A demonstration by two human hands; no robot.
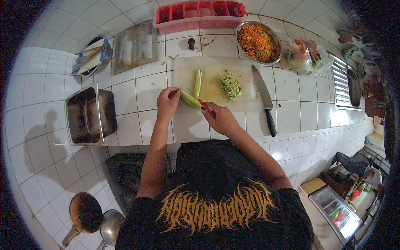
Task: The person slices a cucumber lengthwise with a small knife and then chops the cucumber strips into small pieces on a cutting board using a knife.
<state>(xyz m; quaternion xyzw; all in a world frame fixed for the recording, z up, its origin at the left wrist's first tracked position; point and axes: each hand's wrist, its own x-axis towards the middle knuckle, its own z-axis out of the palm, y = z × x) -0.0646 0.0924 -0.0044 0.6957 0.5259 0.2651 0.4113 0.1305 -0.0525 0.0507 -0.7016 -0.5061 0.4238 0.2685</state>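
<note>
My left hand (167, 103) is closed on the far left end of a green cucumber piece (190, 100), which slants down to the right over the edge of the cutting board (175, 66). At the piece's other end, my right hand (221, 120) is closed around a small tool with a red handle (206, 107); whether it is a peeler or a small knife does not show. Another long cucumber piece (198, 82) lies on the board just beyond. To its right sits a heap of diced cucumber (229, 86).
A large knife (262, 89) with a black handle lies along the board's right side. Behind stand a metal bowl of chopped orange vegetables (259, 41), plastic bags (306, 56) and a red divided container (201, 16). A metal pan (91, 114) is at the left.
</note>
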